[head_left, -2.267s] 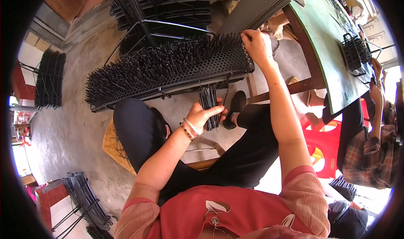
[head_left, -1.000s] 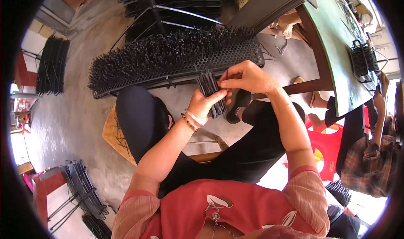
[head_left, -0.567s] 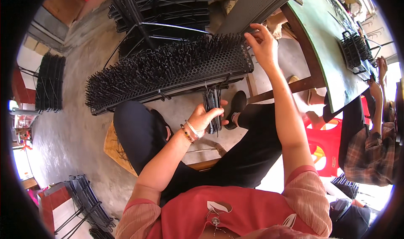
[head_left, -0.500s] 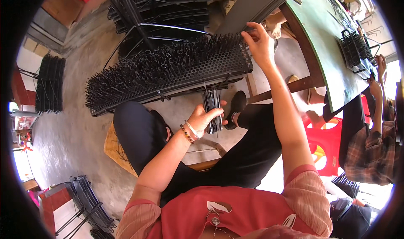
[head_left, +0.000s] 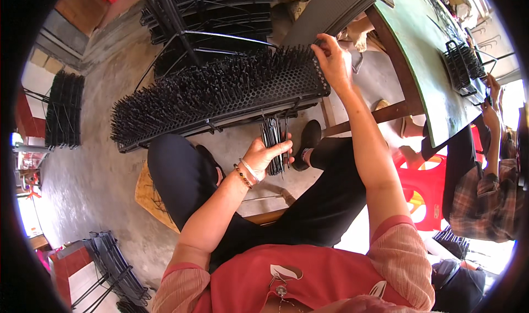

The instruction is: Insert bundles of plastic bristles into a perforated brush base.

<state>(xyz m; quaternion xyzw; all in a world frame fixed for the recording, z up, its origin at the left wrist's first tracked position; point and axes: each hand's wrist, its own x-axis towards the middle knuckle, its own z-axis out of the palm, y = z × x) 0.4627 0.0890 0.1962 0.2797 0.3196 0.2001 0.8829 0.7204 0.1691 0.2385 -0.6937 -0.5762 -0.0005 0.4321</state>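
A long black perforated rack [head_left: 295,90] stretches across in front of my knees, tilted up to the right. Many thin black pieces [head_left: 187,95] stand upright in its holes, packed most densely from the left end to the middle. My left hand [head_left: 263,157] is closed around a bundle of slim black rods [head_left: 271,136], held just below the rack's near edge. At the rack's far right corner is my right hand [head_left: 337,67], thumb and fingers drawn together over the holes. Whatever sits between those fingertips is too small to make out.
To the right stands a green-topped table [head_left: 419,54], where another person's hands [head_left: 489,103] work at a small black rack [head_left: 463,65]. A red plastic stool [head_left: 421,186] is below. Stacked black racks [head_left: 220,15] stand behind mine; more bundles [head_left: 113,263] lie at left.
My right hand has shifted slightly left and downward along the rack's right end. My left hand stays nearly still, with the rods in its grip tilting a little.
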